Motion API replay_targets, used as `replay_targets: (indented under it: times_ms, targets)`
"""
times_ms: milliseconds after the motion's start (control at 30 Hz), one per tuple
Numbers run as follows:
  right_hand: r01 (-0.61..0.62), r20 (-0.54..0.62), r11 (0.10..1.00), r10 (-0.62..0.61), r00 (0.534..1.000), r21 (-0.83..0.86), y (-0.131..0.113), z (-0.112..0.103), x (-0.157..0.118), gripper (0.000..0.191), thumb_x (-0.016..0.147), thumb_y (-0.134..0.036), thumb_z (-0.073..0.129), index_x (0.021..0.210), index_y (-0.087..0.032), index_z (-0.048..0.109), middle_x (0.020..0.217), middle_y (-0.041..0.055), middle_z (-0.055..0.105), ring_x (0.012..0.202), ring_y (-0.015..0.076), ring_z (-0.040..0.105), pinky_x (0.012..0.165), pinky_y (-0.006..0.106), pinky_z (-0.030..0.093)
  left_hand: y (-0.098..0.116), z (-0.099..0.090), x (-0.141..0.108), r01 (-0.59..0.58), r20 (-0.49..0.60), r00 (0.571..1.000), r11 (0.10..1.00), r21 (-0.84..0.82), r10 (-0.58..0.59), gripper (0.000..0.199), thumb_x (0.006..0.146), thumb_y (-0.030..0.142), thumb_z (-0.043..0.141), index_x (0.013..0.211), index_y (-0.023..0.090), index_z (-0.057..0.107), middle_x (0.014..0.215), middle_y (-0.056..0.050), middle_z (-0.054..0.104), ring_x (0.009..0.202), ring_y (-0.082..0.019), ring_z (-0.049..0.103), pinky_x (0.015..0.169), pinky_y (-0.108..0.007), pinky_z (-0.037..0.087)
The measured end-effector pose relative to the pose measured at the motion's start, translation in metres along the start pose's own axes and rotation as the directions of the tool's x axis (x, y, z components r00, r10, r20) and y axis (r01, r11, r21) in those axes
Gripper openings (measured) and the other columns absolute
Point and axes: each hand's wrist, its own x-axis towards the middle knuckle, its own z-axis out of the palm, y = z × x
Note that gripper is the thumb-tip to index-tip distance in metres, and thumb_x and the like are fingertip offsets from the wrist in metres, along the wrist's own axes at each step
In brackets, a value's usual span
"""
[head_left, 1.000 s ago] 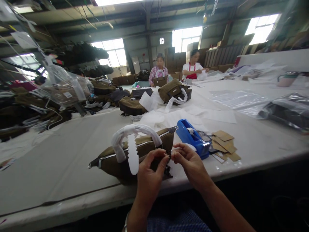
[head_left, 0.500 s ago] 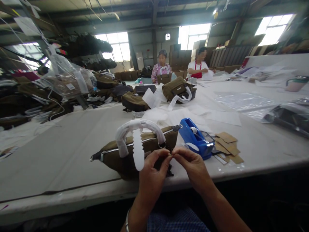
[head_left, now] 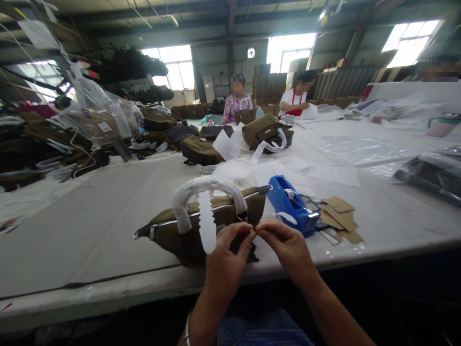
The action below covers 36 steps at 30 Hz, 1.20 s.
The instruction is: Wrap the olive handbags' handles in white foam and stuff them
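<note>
Desk (head_left: 108, 216): pale, front edge under the hands.
Left hand (head_left: 227, 254), right hand (head_left: 286, 247): fingertips pinched, meeting; what lies between is too small to tell.
Bag (head_left: 187, 247): olive, on the desk, hands' 10 o'clock.
Dispenser (head_left: 281, 194): blue, 2 o'clock.
Co-workers (head_left: 232, 105): two, far off, 12 o'clock.

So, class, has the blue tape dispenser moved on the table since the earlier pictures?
No. Judged against the brown card pieces beside it on the white table, the blue tape dispenser keeps its place; only the view shifted.
</note>
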Motion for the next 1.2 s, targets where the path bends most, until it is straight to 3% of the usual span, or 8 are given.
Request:
replay_targets:
  times_ms: [300,500,633,733,800,933,1067,1200]
  targets:
    - [0.119,0.028,0.980,-0.116,0.993,-0.159,-0.006,-0.002,-0.002,0.008,0.088,-0.022,0.074,0.086,-0.029,0.078,0.087,-0.0021,0.074,0.085,0.0154,0.068,0.081,0.024,0.054,0.001,-0.001,-0.001,-0.053,0.012,0.999,0.998,0.018,0.053,0.009,0.088,0.015,0.071,0.091,0.024,0.073,0.089,0.003,0.075,0.087,-0.013,0.070,0.084,-0.023,0.052]
    - [0.156,-0.019,0.966,-0.164,0.986,-0.207,-0.009,0.004,-0.006,0.014,0.087,-0.017,0.074,0.086,-0.030,0.079,0.082,-0.0035,0.072,0.079,0.0133,0.067,0.075,0.022,0.053,0.001,0.004,-0.002,0.014,-0.057,0.998,0.999,-0.039,-0.016,0.013,0.084,0.010,0.071,0.083,0.023,0.072,0.080,0.005,0.073,0.080,-0.012,0.069,0.078,-0.020,0.051]
    - [0.128,-0.026,0.982,-0.133,0.991,-0.141,-0.005,0.007,-0.008,0.014,0.086,-0.016,0.075,0.086,-0.029,0.079,0.079,-0.0032,0.071,0.076,0.0136,0.066,0.072,0.022,0.054,-0.002,0.007,-0.002,0.046,-0.069,0.996,0.994,-0.098,-0.053,0.013,0.081,0.010,0.073,0.079,0.023,0.072,0.076,0.005,0.073,0.075,-0.012,0.069,0.074,-0.019,0.052]
    - [0.129,-0.008,0.987,-0.131,0.991,-0.091,0.001,0.005,-0.008,0.010,0.088,-0.020,0.074,0.088,-0.029,0.079,0.083,-0.0020,0.072,0.079,0.0151,0.067,0.074,0.025,0.056,-0.009,0.008,-0.003,0.027,-0.050,0.998,0.991,-0.131,-0.033,0.006,0.084,0.018,0.074,0.086,0.024,0.073,0.082,0.004,0.075,0.081,-0.013,0.071,0.078,-0.021,0.055]
    - [0.147,-0.047,0.980,-0.155,0.987,-0.137,0.006,0.002,-0.008,0.012,0.092,-0.024,0.070,0.097,-0.030,0.078,0.095,-0.0001,0.075,0.092,0.0173,0.069,0.085,0.029,0.056,-0.015,0.006,-0.007,0.000,-0.075,0.997,0.993,-0.118,-0.009,0.013,0.088,0.025,0.072,0.101,0.025,0.072,0.098,0.001,0.076,0.092,-0.016,0.072,0.087,-0.024,0.056]
    - [0.126,-0.170,0.933,-0.192,0.966,-0.336,0.018,0.000,-0.006,0.022,0.097,-0.028,0.063,0.117,-0.029,0.072,0.120,0.0042,0.071,0.115,0.0223,0.064,0.106,0.041,0.049,-0.024,0.003,-0.015,-0.002,-0.197,0.980,0.998,0.069,0.015,0.025,0.096,0.033,0.063,0.120,0.024,0.065,0.115,-0.004,0.073,0.099,-0.017,0.072,0.086,-0.028,0.058]
    - [0.044,-0.174,0.956,-0.099,0.980,-0.290,0.029,0.009,-0.007,0.030,0.090,-0.026,0.066,0.120,-0.025,0.065,0.117,0.0076,0.069,0.102,0.0226,0.068,0.089,0.038,0.059,-0.019,0.011,-0.015,0.023,-0.121,0.992,0.925,0.378,0.025,0.039,0.094,0.036,0.066,0.130,0.021,0.059,0.114,-0.009,0.074,0.088,-0.022,0.072,0.079,-0.035,0.059]
    - [-0.043,-0.101,0.986,0.028,0.994,-0.158,0.026,0.011,-0.007,0.028,0.087,-0.027,0.067,0.115,-0.023,0.063,0.104,0.0056,0.072,0.094,0.0215,0.072,0.082,0.034,0.060,-0.008,0.019,-0.009,0.092,-0.120,0.992,0.839,0.536,-0.032,0.048,0.092,0.032,0.066,0.138,0.022,0.055,0.120,-0.012,0.073,0.101,-0.030,0.072,0.081,-0.040,0.058]
